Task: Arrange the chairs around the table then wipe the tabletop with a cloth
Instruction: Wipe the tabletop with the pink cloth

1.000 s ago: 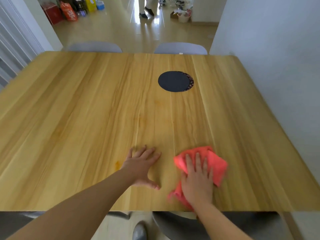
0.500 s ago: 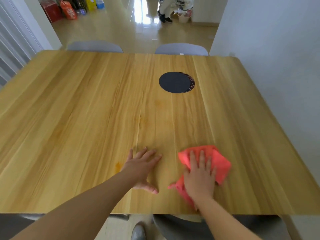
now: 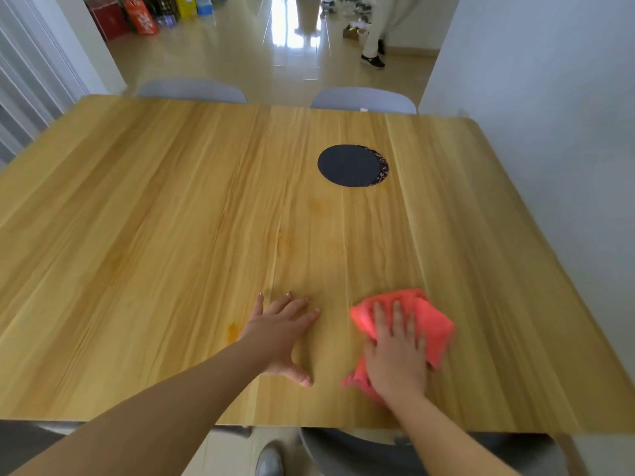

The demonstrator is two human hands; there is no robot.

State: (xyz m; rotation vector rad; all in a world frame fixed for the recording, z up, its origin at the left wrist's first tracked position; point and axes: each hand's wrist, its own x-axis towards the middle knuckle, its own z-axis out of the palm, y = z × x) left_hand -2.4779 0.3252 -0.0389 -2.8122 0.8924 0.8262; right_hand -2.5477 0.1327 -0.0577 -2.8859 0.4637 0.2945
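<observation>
Your right hand (image 3: 395,352) is pressing with fingers (image 3: 397,317) straight and spread on the crumpled red cloth (image 3: 434,326) beneath them. Your left hand (image 3: 281,334) is resting open and flat beside it. Wiping is likely just starting: the smooth wood-grain tabletop (image 3: 171,235) and the round dark mat (image 3: 347,165) are waiting beyond your fingertips. The grey chairs (image 3: 192,92) are sitting tucked in farthest out.

No legible text anywhere; red bag (image 3: 140,16) at back bears white marks (too blurred to read).
</observation>
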